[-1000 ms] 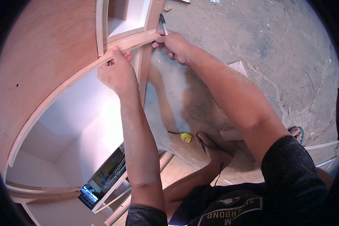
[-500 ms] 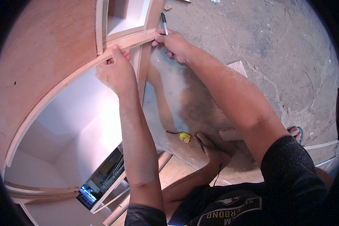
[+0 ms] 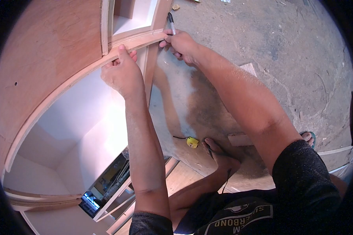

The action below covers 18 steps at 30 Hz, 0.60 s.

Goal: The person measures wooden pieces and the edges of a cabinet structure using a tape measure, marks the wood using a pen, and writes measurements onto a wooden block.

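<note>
Evidently the long, narrow strip of pale bare wood (image 3: pixel 147 40) is the piece being handled: it sweeps from about half past 8 up to 12 o'clock, along the near edge of the cabinet front, its curve perhaps partly due to the lens. The left hand (image 3: pixel 123 76), between 10 and 11 o'clock, pinches it, thumb on top and fingers curled beneath. The right hand (image 3: pixel 181 47), at 12 o'clock, is curled at the strip's end, with a slim black-capped marker pen (image 3: pixel 171 24) gripped between its fingers.

The step looks like steadying and lining up the strip; any shift from here would call for both hands to act together so that the far length stays level with the edge.

Beyond it, a reddish-brown plywood panel (image 3: pixel 55 43) fills 10 o'clock, and a large white-lined compartment (image 3: pixel 72 107) sits at 9. At 5 o'clock a yellow tape measure (image 3: pixel 192 142) lies on the grey concrete floor (image 3: pixel 298 43), just beside a sandalled foot (image 3: pixel 215 148).

The left fingertips are partly hidden, as is the pen's lower end. Whether the right fingers clamp the strip or merely touch it, I cannot tell, nor whether it is fastened. Glare washes out part of the compartment, and the dark lens rim cuts off the cabinet's far side.
</note>
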Available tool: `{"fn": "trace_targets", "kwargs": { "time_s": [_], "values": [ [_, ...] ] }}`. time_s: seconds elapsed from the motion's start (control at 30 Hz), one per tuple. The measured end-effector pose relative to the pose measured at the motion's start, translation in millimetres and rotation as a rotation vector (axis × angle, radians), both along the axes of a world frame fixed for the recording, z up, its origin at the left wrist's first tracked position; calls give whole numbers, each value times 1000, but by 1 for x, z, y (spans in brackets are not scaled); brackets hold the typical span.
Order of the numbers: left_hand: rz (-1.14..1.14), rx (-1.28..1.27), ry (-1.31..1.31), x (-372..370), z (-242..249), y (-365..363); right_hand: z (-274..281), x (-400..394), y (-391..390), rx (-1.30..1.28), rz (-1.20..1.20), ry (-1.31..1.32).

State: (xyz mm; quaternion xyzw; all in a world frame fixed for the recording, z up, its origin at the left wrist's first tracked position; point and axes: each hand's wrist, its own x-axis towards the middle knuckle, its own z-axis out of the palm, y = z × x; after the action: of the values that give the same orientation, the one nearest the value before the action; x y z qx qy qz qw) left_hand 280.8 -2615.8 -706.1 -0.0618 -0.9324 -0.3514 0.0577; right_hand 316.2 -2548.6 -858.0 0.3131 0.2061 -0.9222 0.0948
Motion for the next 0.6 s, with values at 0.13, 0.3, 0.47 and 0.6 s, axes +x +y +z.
{"fn": "trace_targets", "kwargs": {
  "time_s": [0.13,0.3,0.47,0.6],
  "values": [
    [7,3,2,0,-1,-1,-7,-5,-4,-7,-23,-1],
    [21,2,-11,0,0,0,-9,-5,-3,-9,-38,31],
    [15,-4,-24,0,1,0,-6,-5,-3,19,-42,8],
    [19,46,-20,-3,-2,-2,-6,-4,-1,17,-21,10]
  ]
}}
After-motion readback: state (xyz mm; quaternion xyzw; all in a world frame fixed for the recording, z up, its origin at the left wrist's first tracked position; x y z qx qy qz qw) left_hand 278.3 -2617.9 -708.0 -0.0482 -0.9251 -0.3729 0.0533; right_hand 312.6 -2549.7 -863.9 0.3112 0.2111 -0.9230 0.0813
